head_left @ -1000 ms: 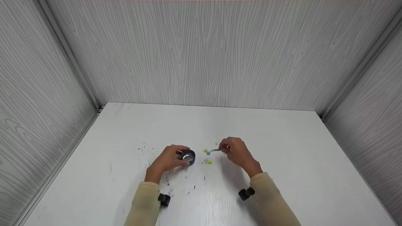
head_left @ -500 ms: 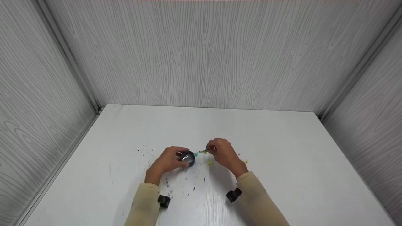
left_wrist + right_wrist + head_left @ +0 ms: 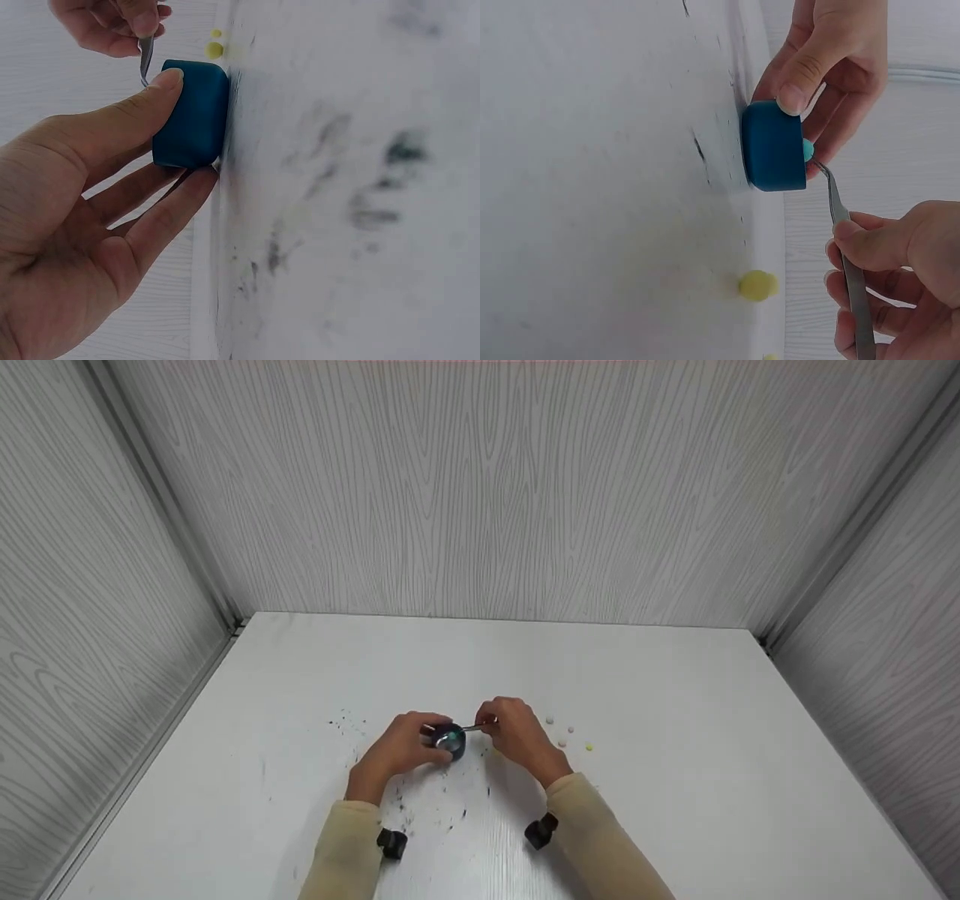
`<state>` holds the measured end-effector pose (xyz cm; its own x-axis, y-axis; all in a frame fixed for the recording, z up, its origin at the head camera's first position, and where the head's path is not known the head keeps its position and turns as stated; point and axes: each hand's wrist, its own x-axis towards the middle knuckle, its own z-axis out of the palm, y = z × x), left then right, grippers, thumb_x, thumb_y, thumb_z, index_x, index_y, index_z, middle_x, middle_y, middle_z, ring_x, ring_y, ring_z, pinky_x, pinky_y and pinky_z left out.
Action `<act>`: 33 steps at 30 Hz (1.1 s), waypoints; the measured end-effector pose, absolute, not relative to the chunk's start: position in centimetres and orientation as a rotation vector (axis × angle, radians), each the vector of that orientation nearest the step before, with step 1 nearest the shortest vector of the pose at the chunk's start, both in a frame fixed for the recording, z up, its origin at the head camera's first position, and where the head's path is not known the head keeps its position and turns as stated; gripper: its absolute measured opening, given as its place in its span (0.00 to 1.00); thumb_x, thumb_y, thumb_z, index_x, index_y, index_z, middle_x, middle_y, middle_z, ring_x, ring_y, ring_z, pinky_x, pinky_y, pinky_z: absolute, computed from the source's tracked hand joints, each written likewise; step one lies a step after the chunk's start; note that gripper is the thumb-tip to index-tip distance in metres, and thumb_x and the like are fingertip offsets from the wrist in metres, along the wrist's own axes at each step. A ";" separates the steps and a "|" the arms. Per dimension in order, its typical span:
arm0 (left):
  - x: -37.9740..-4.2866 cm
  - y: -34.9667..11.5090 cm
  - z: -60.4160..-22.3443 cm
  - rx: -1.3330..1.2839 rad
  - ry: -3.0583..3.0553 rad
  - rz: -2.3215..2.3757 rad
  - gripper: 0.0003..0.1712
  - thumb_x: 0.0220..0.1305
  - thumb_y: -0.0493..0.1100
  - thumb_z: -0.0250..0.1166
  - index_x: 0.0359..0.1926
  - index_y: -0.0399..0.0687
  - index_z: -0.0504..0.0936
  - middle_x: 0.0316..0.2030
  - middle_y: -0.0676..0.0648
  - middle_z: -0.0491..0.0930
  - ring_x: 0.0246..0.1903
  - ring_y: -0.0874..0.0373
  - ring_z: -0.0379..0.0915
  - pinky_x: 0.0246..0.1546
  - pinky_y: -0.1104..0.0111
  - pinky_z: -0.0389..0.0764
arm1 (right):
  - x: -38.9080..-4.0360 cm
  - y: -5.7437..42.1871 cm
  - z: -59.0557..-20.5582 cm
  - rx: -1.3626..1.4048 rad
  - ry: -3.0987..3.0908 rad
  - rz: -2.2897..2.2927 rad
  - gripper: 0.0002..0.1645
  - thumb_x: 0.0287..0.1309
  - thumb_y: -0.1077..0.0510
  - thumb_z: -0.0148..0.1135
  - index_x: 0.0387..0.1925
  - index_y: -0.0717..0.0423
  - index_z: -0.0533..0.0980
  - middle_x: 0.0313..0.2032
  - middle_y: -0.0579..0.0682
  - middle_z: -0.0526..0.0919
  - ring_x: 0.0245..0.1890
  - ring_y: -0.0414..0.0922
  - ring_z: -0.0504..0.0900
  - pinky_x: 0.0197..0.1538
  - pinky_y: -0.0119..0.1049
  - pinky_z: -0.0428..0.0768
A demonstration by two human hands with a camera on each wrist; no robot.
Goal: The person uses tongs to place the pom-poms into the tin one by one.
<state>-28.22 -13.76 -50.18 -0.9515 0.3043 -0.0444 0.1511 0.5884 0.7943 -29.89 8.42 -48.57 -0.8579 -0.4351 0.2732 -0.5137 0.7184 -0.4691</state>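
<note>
My left hand (image 3: pixel 401 751) grips a small blue cup (image 3: pixel 192 112) between thumb and fingers. The cup stands on the white table, its mouth up and its inside silvery in the head view. My right hand (image 3: pixel 911 277) pinches a pair of bent-tipped metal tweezers (image 3: pixel 857 292). At the tweezers' tips, a turquoise ball (image 3: pixel 808 150) is at the cup's rim, partly hidden behind the cup wall in the right wrist view. A yellow ball (image 3: pixel 756 286) lies on the table near the cup, with another partly behind it.
To the right of my right hand lie several small balls, among them a yellow ball (image 3: pixel 589 747) and a pale ball (image 3: pixel 550 720). Dark smudges mark the white table (image 3: pixel 675 780) around my left hand. Grey wood-grain panels (image 3: pixel 480 487) enclose the back and sides.
My right hand has moved left, carrying the turquoise ball in the tweezers from beside the yellow balls to the cup's mouth. The left hand and cup have stayed nearly in place.
</note>
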 end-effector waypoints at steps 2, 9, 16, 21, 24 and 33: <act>-28.2 -13.8 -50.2 0.375 2.642 1.290 0.33 0.57 0.36 0.78 0.65 0.45 0.81 0.62 0.39 0.81 0.61 0.41 0.81 0.65 0.48 0.79 | -29.9 8.3 -48.6 0.768 -2.774 0.824 0.07 0.61 0.69 0.69 0.36 0.56 0.87 0.34 0.52 0.88 0.37 0.46 0.84 0.43 0.42 0.86; -28.3 -13.8 -50.3 0.364 2.653 1.281 0.33 0.57 0.37 0.78 0.65 0.46 0.81 0.62 0.41 0.82 0.60 0.42 0.80 0.65 0.48 0.79 | -30.1 7.7 -48.9 0.760 -2.789 0.809 0.06 0.62 0.68 0.69 0.36 0.56 0.87 0.33 0.51 0.87 0.35 0.44 0.83 0.41 0.39 0.85; -28.2 -13.9 -50.4 0.409 2.662 1.272 0.33 0.58 0.37 0.78 0.65 0.45 0.80 0.62 0.40 0.81 0.60 0.42 0.80 0.65 0.48 0.79 | -30.0 7.3 -49.0 0.756 -2.841 0.826 0.05 0.63 0.67 0.69 0.38 0.56 0.87 0.35 0.51 0.88 0.36 0.44 0.83 0.42 0.38 0.85; -28.2 -13.8 -50.4 0.413 2.667 1.267 0.33 0.57 0.37 0.77 0.65 0.45 0.81 0.61 0.40 0.82 0.60 0.42 0.80 0.65 0.47 0.79 | -29.9 7.5 -48.8 0.775 -2.821 0.841 0.06 0.63 0.67 0.68 0.39 0.57 0.87 0.36 0.53 0.88 0.38 0.46 0.84 0.44 0.40 0.86; -28.2 -13.8 -50.4 0.403 2.669 1.265 0.32 0.57 0.37 0.78 0.64 0.46 0.81 0.61 0.41 0.83 0.60 0.42 0.80 0.65 0.46 0.78 | -29.8 8.1 -48.6 0.800 -2.787 0.833 0.06 0.62 0.69 0.68 0.38 0.57 0.87 0.35 0.53 0.88 0.38 0.47 0.85 0.43 0.42 0.86; -28.1 -13.7 -50.4 0.383 2.671 1.268 0.32 0.57 0.36 0.78 0.64 0.48 0.82 0.61 0.41 0.82 0.61 0.42 0.80 0.65 0.47 0.79 | -29.3 10.6 -47.0 0.759 -2.770 0.880 0.06 0.63 0.67 0.69 0.39 0.57 0.87 0.36 0.53 0.87 0.39 0.46 0.84 0.47 0.43 0.88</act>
<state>-28.12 -13.70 -50.40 -0.9543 0.2969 -0.0344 0.1610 0.6076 0.7777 -29.33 10.63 -47.05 -0.8636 -0.4234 0.2736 -0.5037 0.7023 -0.5030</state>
